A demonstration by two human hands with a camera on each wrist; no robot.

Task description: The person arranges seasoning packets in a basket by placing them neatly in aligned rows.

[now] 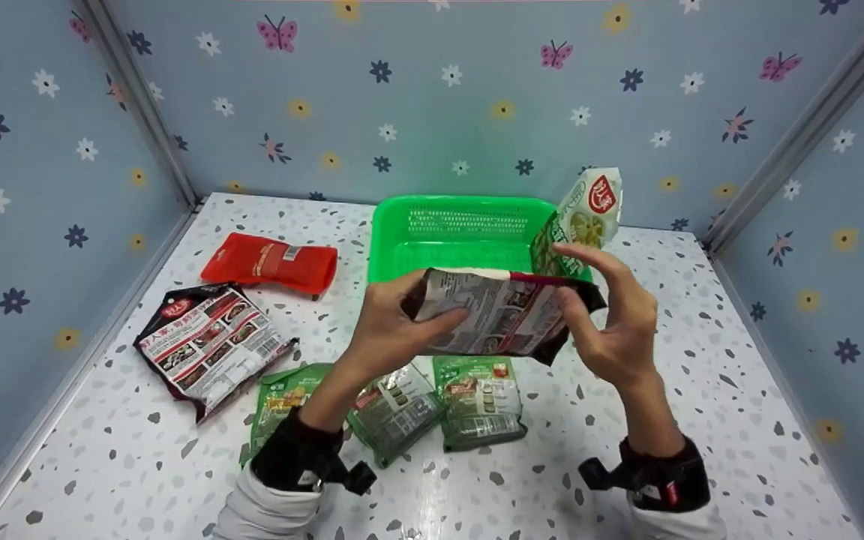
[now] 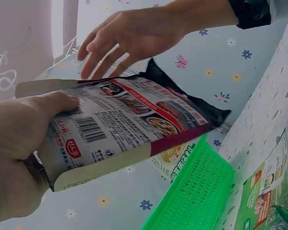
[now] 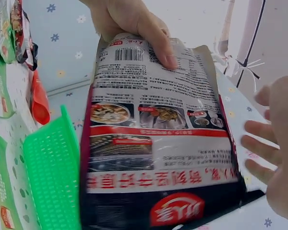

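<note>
My left hand [image 1: 396, 324] grips one end of a dark seasoning packet [image 1: 496, 315], thumb across its printed back. The packet is tilted in the air in front of the green basket [image 1: 462, 204]. At the packet's other end is my right hand [image 1: 616, 319], its fingers spread; in the right wrist view a gap shows between those fingers [image 3: 261, 143] and the packet. A white-and-green packet [image 1: 589, 210] stands upright in the basket's right side. The held packet hides the basket's front.
On the left of the speckled table [image 1: 582, 480] lie a red packet [image 1: 274, 262] and a black-and-white packet [image 1: 214, 341]. Several green packets, including one at the middle [image 1: 481, 401], lie in front of the basket. Flowered panels [image 1: 447, 120] enclose the back and sides.
</note>
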